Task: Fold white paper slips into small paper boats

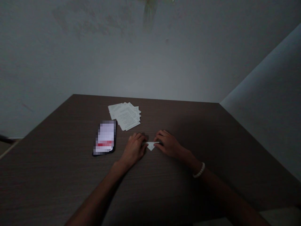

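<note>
Between my two hands, a small folded piece of paper (150, 146) shows as a white triangle with its point toward me and a straight upper edge. My left hand (135, 146) is closed at the paper's left end, fingers curled and the thumb along its near side. At the right end, my right hand (168, 143) pinches the paper in the same way, with a pale beaded bracelet (199, 170) on that wrist. Both hands rest low over the dark wooden table (150, 191). The fingertips partly hide the paper's ends.
A fanned stack of printed paper sheets (127, 116) lies beyond my left hand. Left of that hand is a phone (104, 138) with a blurred, lit screen. A stained wall (150, 62) stands along the table's far edge, and another wall rises at the right.
</note>
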`<state>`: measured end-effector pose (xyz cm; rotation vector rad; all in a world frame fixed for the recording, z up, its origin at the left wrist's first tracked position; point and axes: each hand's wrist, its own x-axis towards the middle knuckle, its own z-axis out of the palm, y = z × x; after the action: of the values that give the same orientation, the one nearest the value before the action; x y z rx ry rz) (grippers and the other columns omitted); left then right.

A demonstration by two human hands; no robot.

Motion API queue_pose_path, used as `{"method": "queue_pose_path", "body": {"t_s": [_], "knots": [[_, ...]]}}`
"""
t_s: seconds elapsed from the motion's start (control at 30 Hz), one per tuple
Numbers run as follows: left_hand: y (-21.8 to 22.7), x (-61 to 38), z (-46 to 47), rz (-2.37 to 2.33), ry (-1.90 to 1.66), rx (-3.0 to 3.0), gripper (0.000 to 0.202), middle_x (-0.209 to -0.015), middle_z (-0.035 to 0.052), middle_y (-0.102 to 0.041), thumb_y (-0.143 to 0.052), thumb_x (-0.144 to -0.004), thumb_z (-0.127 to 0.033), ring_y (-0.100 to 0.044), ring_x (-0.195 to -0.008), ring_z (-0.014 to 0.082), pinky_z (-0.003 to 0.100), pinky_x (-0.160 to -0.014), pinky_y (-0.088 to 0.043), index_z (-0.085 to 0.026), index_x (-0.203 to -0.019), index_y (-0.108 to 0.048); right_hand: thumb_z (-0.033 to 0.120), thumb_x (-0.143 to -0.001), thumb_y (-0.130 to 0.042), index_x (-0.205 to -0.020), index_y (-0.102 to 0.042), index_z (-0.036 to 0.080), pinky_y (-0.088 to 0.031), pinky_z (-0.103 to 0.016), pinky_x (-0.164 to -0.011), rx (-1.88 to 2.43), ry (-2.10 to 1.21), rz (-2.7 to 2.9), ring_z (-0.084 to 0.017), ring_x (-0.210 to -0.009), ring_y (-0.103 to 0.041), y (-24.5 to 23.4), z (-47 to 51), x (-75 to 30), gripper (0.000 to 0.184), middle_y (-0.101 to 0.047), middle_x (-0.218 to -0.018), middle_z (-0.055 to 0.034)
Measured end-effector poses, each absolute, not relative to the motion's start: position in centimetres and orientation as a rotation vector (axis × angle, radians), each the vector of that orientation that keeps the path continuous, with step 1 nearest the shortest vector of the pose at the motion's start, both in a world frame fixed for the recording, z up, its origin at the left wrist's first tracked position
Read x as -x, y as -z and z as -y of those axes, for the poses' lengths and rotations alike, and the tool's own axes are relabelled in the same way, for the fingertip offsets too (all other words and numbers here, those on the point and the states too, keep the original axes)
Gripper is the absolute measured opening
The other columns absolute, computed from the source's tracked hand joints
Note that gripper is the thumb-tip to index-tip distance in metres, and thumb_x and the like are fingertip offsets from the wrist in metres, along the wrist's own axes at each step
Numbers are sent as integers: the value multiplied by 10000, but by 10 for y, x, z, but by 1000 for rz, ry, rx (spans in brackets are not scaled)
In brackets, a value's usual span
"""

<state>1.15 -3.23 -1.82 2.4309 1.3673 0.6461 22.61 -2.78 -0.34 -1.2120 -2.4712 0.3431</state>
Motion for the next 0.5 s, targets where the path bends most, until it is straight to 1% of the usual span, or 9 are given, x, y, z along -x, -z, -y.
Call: {"method": "queue_pose_path", "body": {"t_s": [0.07,0.13,0.23,0.37,0.5], "knots": [[21,-11,32,-1367,-653,-2443,167,-990,81,-605,-562,-871,-216,-516,-946,257,397,-785,-402,-182,-1023,-621,228,-842,-673,-933,-625,175,-417,-324,-843,1217,-371,2463,-197,-948,-524,3,26,-226,116,-590,-975,-65],[23,-10,32,-1360,-668,-2453,174,-979,80,-597,-567,-865,-214,-518,-937,255,394,-774,-405,-190,-1026,-630,216,-823,-691,-899,-620,176,-414,-317,-826,1207,-402,2451,-192,-923,-530,5,23,-225,111,-598,-946,-56],[23,-9,32,-1352,-713,-2432,130,-943,70,-586,-590,-849,-224,-519,-912,246,380,-755,-410,-199,-959,-653,192,-807,-705,-854,-612,178,-406,-292,-765,1187,-446,2408,-173,-843,-539,8,22,-225,105,-622,-870,-33],[18,-10,31,-1290,-836,-2339,73,-925,50,-611,-602,-844,-234,-539,-898,225,378,-791,-418,-198,-864,-662,166,-804,-706,-809,-613,184,-381,-265,-681,1178,-472,2310,-152,-733,-533,8,26,-224,95,-636,-759,-3],[10,-11,31,-1233,-922,-2235,80,-843,30,-654,-588,-853,-216,-574,-836,196,355,-786,-429,-185,-806,-643,143,-812,-692,-801,-609,190,-387,-276,-709,1148,-392,2251,-155,-739,-541,0,32,-224,97,-647,-767,-6]]}}
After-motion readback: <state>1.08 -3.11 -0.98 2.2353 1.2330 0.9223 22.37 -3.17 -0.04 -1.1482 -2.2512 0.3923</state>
